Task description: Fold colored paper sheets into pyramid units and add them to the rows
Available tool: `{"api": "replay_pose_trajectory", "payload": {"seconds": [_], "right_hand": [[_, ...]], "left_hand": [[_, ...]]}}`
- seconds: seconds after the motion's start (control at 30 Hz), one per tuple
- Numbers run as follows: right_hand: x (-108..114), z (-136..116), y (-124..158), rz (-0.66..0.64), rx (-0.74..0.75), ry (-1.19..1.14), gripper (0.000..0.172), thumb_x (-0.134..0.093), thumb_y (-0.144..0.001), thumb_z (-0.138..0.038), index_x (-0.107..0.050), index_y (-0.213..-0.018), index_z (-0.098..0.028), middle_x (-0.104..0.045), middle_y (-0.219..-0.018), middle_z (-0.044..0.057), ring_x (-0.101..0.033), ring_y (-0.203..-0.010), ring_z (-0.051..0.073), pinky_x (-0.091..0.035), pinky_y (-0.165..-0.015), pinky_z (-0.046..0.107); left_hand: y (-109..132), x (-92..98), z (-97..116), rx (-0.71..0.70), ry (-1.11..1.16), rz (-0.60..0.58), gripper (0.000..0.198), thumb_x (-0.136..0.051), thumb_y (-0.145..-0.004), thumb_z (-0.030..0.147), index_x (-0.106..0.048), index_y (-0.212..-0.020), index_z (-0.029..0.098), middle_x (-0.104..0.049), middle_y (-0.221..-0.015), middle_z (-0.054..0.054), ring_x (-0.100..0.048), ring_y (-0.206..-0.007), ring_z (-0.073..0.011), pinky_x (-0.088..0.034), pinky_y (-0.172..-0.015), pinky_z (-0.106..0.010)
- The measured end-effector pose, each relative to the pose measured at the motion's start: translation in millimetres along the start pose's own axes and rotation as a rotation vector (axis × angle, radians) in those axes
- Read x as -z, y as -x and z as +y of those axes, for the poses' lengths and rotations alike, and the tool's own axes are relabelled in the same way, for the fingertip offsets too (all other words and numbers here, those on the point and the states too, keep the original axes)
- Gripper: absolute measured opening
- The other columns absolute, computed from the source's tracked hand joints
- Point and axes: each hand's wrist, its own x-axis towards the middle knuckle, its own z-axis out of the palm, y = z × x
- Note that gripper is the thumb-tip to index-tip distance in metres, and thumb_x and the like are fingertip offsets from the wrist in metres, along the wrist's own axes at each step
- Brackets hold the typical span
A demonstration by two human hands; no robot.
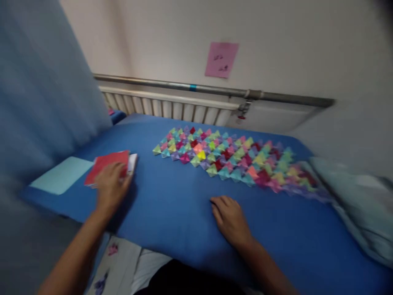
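My left hand (pixel 111 185) is over a stack of red paper (pixel 108 159), its fingers bent onto the top sheet and the thumb at the right edge. A white printed piece (pixel 132 163) sticks out from under the red sheets. Left of the stack lies a pale green sheet (pixel 63 175). My right hand (pixel 230 217) rests on the blue-covered surface (pixel 172 205) with its fingers curled together. A small dark spot shows at its fingertips, too blurred to name. Beyond it spreads a long patch of folded paper pieces (pixel 221 153) in many colours, set in rows.
A light blue curtain (pixel 52 82) hangs at the left. Behind the surface are a radiator (pixel 172 108) and a metal pipe (pixel 147 83) with a valve. A pink note (pixel 221 60) is on the wall. A pale green cloth bundle (pixel 362 205) lies at the right.
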Motion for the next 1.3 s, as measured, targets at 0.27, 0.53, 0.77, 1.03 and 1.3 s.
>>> {"api": "replay_pose_trajectory", "payload": {"seconds": [0.27,0.53,0.77,1.03,1.3], "right_hand": [[-2,-4,1,-0.048,-0.099,0.000,0.020,-0.056,-0.092,-0.014,-0.068,-0.107,-0.018,-0.070,-0.097,0.007,-0.065,-0.090,0.022,-0.046,-0.081,0.036],[0,-2,1,-0.032,-0.071,-0.022,0.020,-0.055,-0.091,-0.014,-0.068,-0.106,-0.019,-0.071,-0.095,0.007,-0.066,-0.087,0.021,-0.048,-0.078,0.035],[-7,8,1,0.095,0.069,0.003,0.025,-0.045,-0.097,-0.021,-0.068,-0.105,-0.019,-0.070,-0.090,0.008,-0.067,-0.080,0.022,-0.050,-0.073,0.035],[-6,3,0,0.072,0.051,-0.033,0.026,-0.044,-0.097,-0.025,-0.069,-0.103,-0.018,-0.070,-0.089,0.009,-0.067,-0.078,0.023,-0.052,-0.071,0.038],[16,-54,26,-0.005,0.083,-0.203,0.037,-0.056,-0.093,-0.024,-0.057,-0.129,-0.025,-0.058,-0.132,0.012,-0.051,-0.123,0.027,-0.043,-0.102,0.047]], "left_hand": [[3,-16.0,-57,-0.073,-0.101,-0.108,0.040,-0.036,-0.091,0.042,-0.068,-0.084,0.020,-0.077,-0.085,-0.007,-0.067,-0.075,-0.0257,-0.043,-0.063,-0.031],[13,-16.4,-57,-0.027,0.036,-0.031,0.033,-0.045,-0.095,0.043,-0.066,-0.079,0.024,-0.075,-0.082,0.001,-0.068,-0.077,-0.0217,-0.050,-0.071,-0.031],[19,-16.0,-60,-0.030,0.083,-0.042,0.035,-0.044,-0.097,0.040,-0.071,-0.085,0.020,-0.077,-0.088,-0.006,-0.072,-0.083,-0.0230,-0.054,-0.076,-0.036],[54,14.0,20,-0.339,0.290,0.101,0.014,-0.057,-0.094,0.021,-0.069,-0.102,0.024,-0.075,-0.099,-0.004,-0.068,-0.098,-0.0200,-0.049,-0.092,-0.039],[84,19.1,130,-0.451,0.572,-0.113,0.016,-0.055,-0.094,0.014,-0.068,-0.098,0.020,-0.072,-0.091,-0.004,-0.064,-0.088,-0.0185,-0.050,-0.087,-0.038]]}}
